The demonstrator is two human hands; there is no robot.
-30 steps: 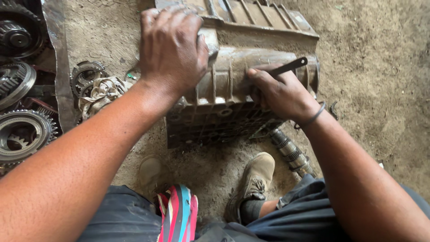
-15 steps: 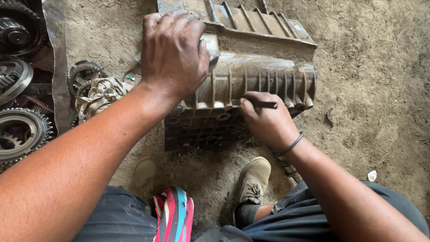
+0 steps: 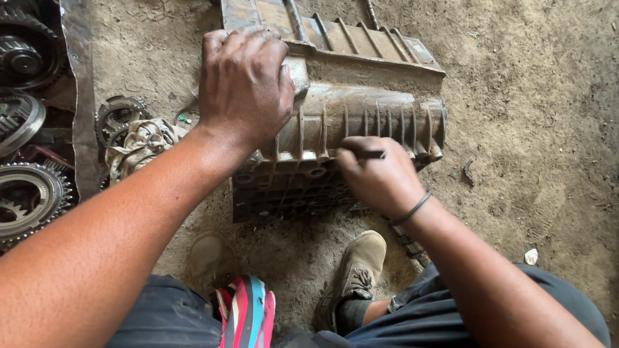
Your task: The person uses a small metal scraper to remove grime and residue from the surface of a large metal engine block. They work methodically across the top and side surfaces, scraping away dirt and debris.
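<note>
- Head view: a ribbed metal casing (image 3: 361, 129), caked in dirt, lies on the dirt floor (image 3: 529, 129) near the middle of the picture, towards its top edge.
- The left hand (image 3: 244, 84) rests palm down on the casing's left end, fingers curled over its top edge and pressing on it.
- The right hand (image 3: 380, 177) is closed around a thin dark tool (image 3: 371, 154), whose tip lies against the ribs on the casing's near side; a dark band (image 3: 412, 209) circles that wrist.
- Gears (image 3: 29, 193) lie along the left edge of the floor, with a crumpled rag (image 3: 142, 142) just beside them, near the left forearm.
- A tan shoe (image 3: 354, 270) stands on the floor below the casing, under the right hand.
- A striped cloth (image 3: 248, 309) shows at the bottom edge.
</note>
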